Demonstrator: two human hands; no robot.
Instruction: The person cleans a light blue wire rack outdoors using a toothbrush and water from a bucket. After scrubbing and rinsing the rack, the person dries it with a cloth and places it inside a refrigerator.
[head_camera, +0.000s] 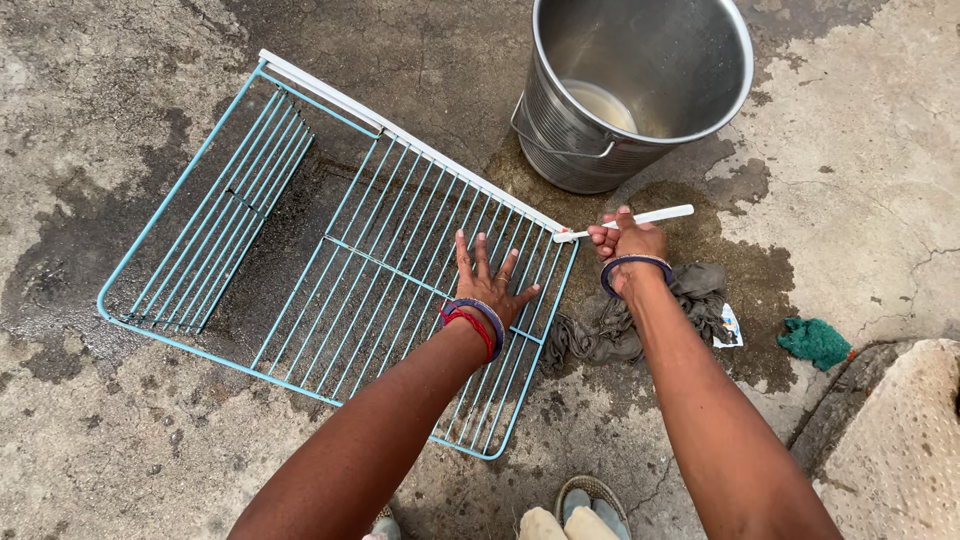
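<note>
Pale blue wire rack (330, 250) flat on wet concrete floor (120, 470). Left hand (487, 285) pressed on it, fingers wide. Right hand (628, 240) fingers closed on thin white stick (650, 216) at rack corner. Risk: wet wires, pressing palm may slip.

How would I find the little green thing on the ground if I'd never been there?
Start at the big metal bucket at the top, then look down past the right hand and the crumpled grey rag beside it. Further right on the bare concrete lies a small green scrubbing cloth. It is the only bright green thing, lying apart from the rag.
</note>
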